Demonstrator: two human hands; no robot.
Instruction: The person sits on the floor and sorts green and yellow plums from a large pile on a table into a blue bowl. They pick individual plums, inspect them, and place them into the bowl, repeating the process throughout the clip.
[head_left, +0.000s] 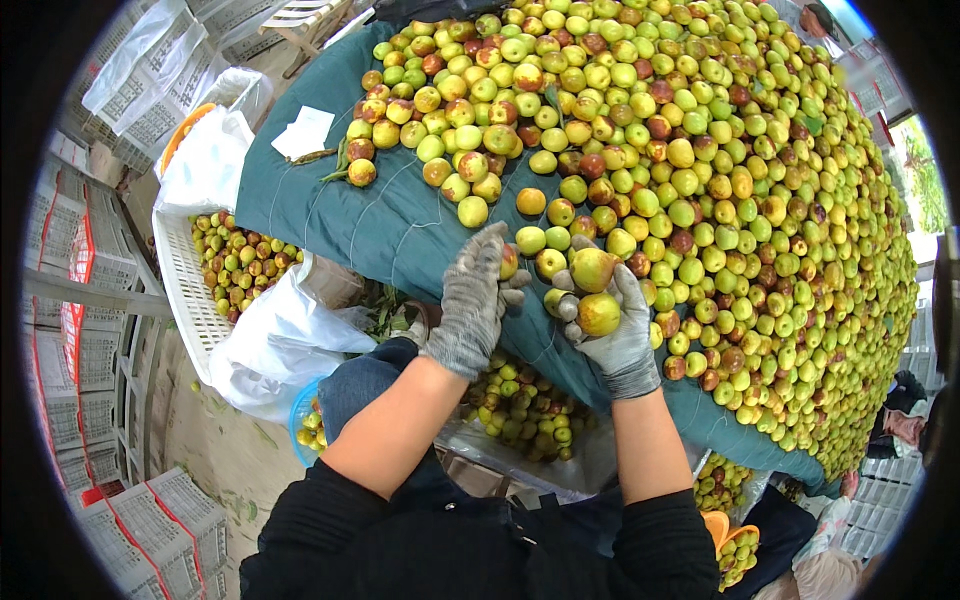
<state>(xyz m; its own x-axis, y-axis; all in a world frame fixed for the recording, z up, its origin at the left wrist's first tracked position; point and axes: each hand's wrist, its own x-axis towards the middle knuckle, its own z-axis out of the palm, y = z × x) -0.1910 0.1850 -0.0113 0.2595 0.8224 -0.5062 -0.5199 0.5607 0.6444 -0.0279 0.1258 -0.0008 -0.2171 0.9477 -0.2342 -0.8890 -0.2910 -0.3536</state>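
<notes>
Both my hands wear grey knit gloves and are over the near edge of a green quilted cloth (375, 217) covered in jujubes. My left hand (480, 300) has its fingers curled around a green and red jujube (509, 262), partly hidden behind them. Several jujubes are in my right hand (621, 334), palm up: a large yellow-brown one (592, 270) by the fingertips, another (598, 313) in the palm, and a greener one at the left side. Just beyond the hands, loose jujubes (531, 240) lie at the border of a big heap (720, 187).
Below the cloth edge, a lined container (517, 472) holds jujubes. To the left are a white perforated crate (191, 300) of jujubes, a white plastic bag (281, 345) and a blue basket (300, 405). Stacked crates (157, 525) stand farther left. An orange-rimmed container (739, 544) is at lower right.
</notes>
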